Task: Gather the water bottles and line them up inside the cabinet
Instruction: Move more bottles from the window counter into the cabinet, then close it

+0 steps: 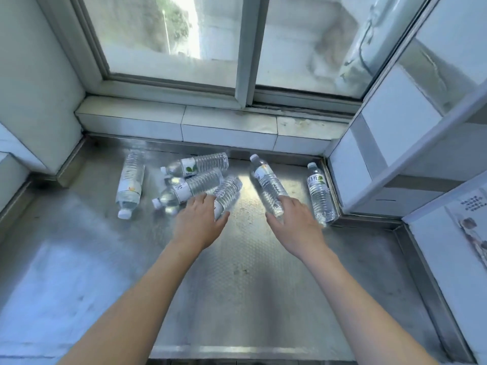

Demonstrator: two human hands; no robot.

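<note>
Several clear water bottles with white caps lie on their sides on a steel counter below a window. My left hand reaches onto the near end of one bottle in the middle heap, fingers curving over it. My right hand grips the base of another bottle that points away from me. One bottle lies alone at the left, two more lie stacked in the heap, and one rests against the right wall.
A tiled ledge and sliding window close off the back. White tiled walls stand left and right. A grey frame juts in at the right, with a printed sheet on the right wall.
</note>
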